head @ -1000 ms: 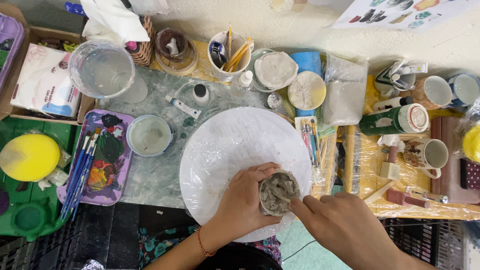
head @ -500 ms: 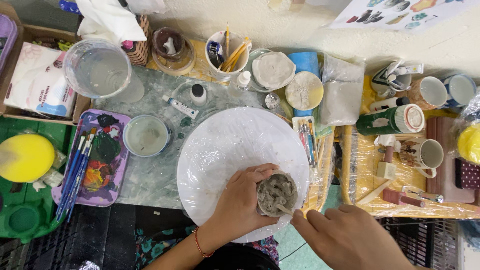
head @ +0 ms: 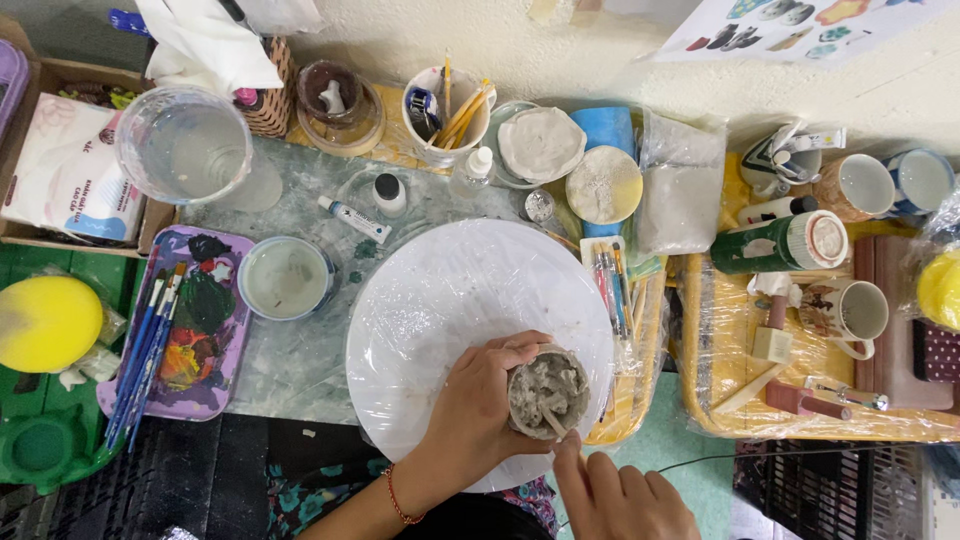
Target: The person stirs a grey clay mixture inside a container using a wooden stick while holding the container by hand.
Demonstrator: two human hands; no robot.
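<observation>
Near the front edge of a round white plastic-wrapped board [head: 440, 300], the left hand [head: 478, 405] grips a small grey clay pot [head: 547, 392], fingers curled around its left side. The right hand [head: 620, 500] has drawn back toward the near edge since a moment ago; now only one extended fingertip touches the pot's near rim, suggesting shaping has shifted from pinching to finer touch-up.

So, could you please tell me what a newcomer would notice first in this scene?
The eye goes first to the small grey clay pot on the big plastic-wrapped white round board at centre, cupped by the left hand while the right hand works a thin stick inside it. Next come the yellow ball and the paint-smeared purple palette at left.
</observation>
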